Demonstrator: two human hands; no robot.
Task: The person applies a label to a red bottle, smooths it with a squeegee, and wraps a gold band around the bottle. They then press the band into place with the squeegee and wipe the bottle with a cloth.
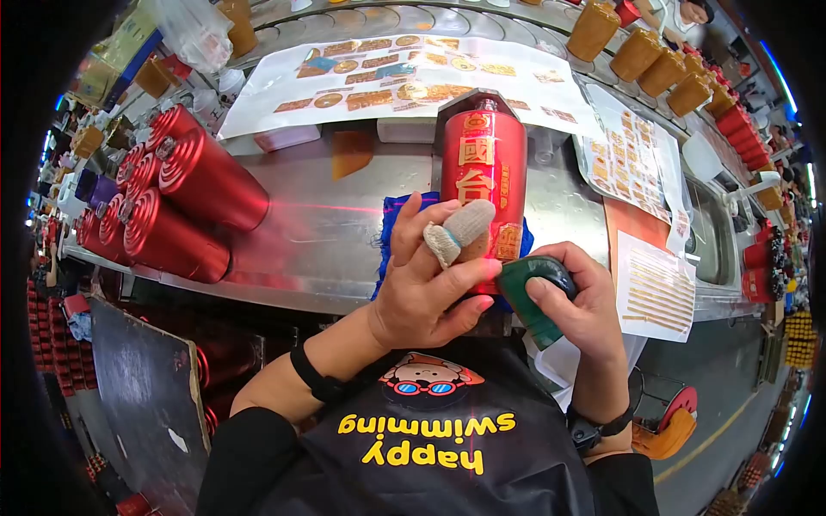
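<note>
A shiny red bottle with gold characters lies on a blue cloth, its dark-capped end pointing away from me. My left hand rests over its near part, fingers apart, with a knitted finger cover on one of them. In my right hand is a green scraper, a flat blade with a dark rounded upper part. The blade's edge is close beside the bottle's near end, right by my left fingertips. Part of the bottle's lower body is hidden behind my left hand.
Several red bottles lie stacked at left. White sheets of gold decals spread across the back of the metal table, with another decal sheet and a sheet of gold strips at right. A sink sits beyond them.
</note>
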